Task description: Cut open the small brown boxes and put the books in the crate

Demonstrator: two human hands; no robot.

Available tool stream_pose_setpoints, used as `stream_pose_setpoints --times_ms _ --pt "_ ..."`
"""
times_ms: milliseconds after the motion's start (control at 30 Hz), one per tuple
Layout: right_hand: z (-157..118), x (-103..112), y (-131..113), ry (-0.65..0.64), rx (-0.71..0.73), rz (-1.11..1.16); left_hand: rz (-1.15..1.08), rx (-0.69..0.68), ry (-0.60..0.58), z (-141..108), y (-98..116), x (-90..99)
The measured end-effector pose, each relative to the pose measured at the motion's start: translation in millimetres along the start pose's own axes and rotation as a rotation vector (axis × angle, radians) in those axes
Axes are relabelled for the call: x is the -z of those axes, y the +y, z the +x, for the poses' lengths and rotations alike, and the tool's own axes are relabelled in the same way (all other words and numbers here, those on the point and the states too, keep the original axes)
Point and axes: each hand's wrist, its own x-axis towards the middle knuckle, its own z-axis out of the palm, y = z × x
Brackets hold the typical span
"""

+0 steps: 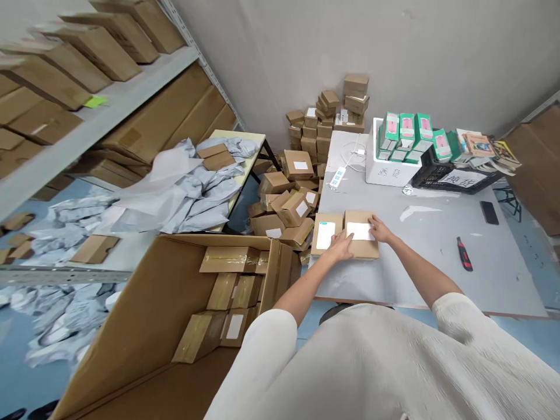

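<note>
Two small brown cardboard boxes lie side by side on the grey table (420, 262), near its left edge. Each carries a white label: one label (326, 235) on the left box (321, 219), another label (360, 231) on the right box (365, 251). My left hand (340, 247) rests where the boxes meet, fingers spread, a fingertip at the left end of the right box's label. My right hand (380, 229) touches that label's right end and the box edge, its fingers apart. Neither hand lifts a box.
Left of me stands a large open carton (144, 303) with several taped boxes inside. More parcels (289, 204) are heaped beyond it. On the table are a red-black utility knife (464, 254), a phone (489, 212), a power strip (338, 177), a white bin (389, 172) and a black crate (455, 178).
</note>
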Motion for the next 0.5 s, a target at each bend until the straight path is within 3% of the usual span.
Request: stream_pose_setpoints --times_ms 233,500 --pt "-11 0 25 0.007 -0.058 0.142 0.141 -0.025 0.009 16 16 -17.3" --pt "-28 24 69 0.06 -0.084 0.118 0.198 -0.096 0.022 38 61 -40.2"
